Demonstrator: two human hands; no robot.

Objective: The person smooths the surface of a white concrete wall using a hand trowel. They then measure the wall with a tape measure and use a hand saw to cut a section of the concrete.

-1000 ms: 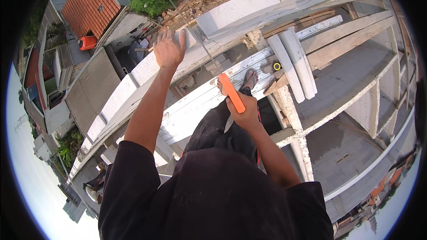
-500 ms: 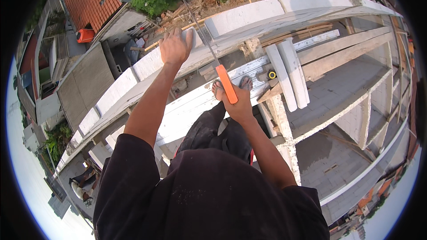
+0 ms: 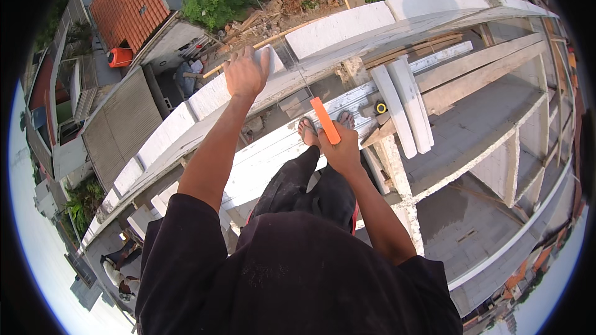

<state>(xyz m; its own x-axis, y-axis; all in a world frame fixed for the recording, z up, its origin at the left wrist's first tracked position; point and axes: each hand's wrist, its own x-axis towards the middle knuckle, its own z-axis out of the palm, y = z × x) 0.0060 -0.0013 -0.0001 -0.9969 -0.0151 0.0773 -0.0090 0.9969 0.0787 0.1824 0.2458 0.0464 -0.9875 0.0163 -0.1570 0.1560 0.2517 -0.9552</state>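
My right hand (image 3: 340, 147) is closed around the orange handle (image 3: 326, 120) of a hand saw. Its thin blade (image 3: 300, 74) points away from me, across the pale wall at the end of a white block (image 3: 274, 61). On that block rests my left hand (image 3: 245, 74), its fingers bent over the far edge and the thumb apart, beside the saw blade. Past the blade, a narrow gap parts this block from the following white block (image 3: 341, 28) in the row. How deep the blade sits in the gap cannot be made out.
My sandalled feet stand on white planks (image 3: 267, 161). To the right lie two pale slabs (image 3: 410, 108), a black and yellow tape measure (image 3: 380, 108) and long timber boards (image 3: 478, 71). Beyond the wall the ground drops to rubble and roofs (image 3: 127, 3). Another person (image 3: 118, 267) is at lower left.
My right hand has drawn the saw back toward me and slightly right, so less blade reaches past the wall. My left hand stays on the block.
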